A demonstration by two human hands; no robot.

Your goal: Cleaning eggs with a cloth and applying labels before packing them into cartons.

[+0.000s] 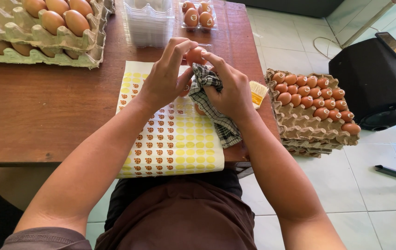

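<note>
Both my hands meet over the wooden table (45, 115) around one brown egg (195, 55). My left hand (165, 78) pinches the egg from the left with thumb and fingers. My right hand (230, 90) touches the egg with its fingertips and clutches a black-and-white checked cloth (216, 115) that hangs down over the table edge. Under my hands lies a yellow sheet of small round stickers (174, 143), partly peeled, and a clear plastic egg box with an egg in it, mostly hidden by the hands.
A cardboard tray of brown eggs (35, 28) sits at the far left. Stacked clear plastic boxes (148, 23) and a clear box with stickered eggs (199, 16) stand at the back. A stack of egg trays (311, 109) rests at the right beside a brush (258, 92). A black speaker (376, 78) stands on the tiled floor.
</note>
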